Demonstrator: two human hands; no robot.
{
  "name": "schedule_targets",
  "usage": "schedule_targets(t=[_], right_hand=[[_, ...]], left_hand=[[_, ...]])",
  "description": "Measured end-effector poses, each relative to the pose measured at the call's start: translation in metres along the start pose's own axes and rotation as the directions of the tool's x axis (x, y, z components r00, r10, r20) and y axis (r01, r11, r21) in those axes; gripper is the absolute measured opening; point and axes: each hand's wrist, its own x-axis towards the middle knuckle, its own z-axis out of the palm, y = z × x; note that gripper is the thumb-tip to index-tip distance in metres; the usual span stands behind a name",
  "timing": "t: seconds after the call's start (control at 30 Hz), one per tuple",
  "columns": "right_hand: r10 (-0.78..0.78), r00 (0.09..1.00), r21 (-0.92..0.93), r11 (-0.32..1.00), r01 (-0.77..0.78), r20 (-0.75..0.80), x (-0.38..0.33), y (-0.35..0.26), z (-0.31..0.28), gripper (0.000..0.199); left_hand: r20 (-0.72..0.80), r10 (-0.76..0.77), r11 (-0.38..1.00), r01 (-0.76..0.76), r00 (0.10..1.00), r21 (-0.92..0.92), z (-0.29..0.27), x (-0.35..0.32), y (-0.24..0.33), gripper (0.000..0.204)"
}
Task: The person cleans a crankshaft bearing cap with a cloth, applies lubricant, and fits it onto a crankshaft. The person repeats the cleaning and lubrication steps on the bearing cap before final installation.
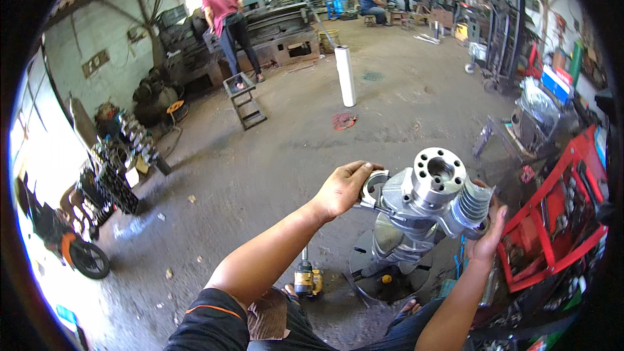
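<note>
A large grey metal crankshaft (426,211) stands upright on a round base (390,279) on the floor, its flanged end with bolt holes facing up. My left hand (344,188) grips a bright bearing cap or ring (376,185) against the shaft's left side. On the far side, my right hand (487,237) is cupped against a ribbed part of the shaft. Both forearms come up from the lower edge.
A yellow power tool (307,279) lies on the concrete floor below my left arm. A red steel frame (559,221) stands close on the right. A white roll (345,75), a small metal stand (245,101), people at machines, and a motorcycle (65,240) are farther off.
</note>
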Motion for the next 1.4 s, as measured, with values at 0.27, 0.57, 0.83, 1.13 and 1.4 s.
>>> schedule_targets(t=[0.27,0.57,0.83,1.13,1.4], right_hand=[[0.043,0.991,0.086,0.996,-0.032,-0.127,-0.001,-0.003,-0.006,0.083],[0.043,0.915,0.055,0.998,-0.022,-0.402,-0.005,-0.01,0.01,0.092],[0.019,0.893,0.069,0.998,0.014,-0.449,-0.003,-0.009,0.018,0.083],[0.028,0.991,0.295,0.955,0.012,-0.129,-0.003,-0.007,0.019,0.082],[-0.045,0.992,0.164,0.984,0.065,-0.12,0.002,-0.004,0.023,0.079]], left_hand=[[-0.1,-0.006,0.998,0.001,0.995,-0.057,0.007,-0.005,-0.002,0.042],[-0.062,-0.064,0.998,0.062,0.996,-0.033,-0.002,-0.012,0.003,0.053],[-0.095,0.036,0.996,-0.044,0.995,-0.083,0.008,-0.005,-0.017,0.053],[-0.165,0.349,0.84,-0.386,0.922,-0.381,0.039,-0.007,-0.04,0.061],[-0.306,0.299,0.842,-0.401,0.904,-0.361,0.048,0.004,-0.047,0.051]])
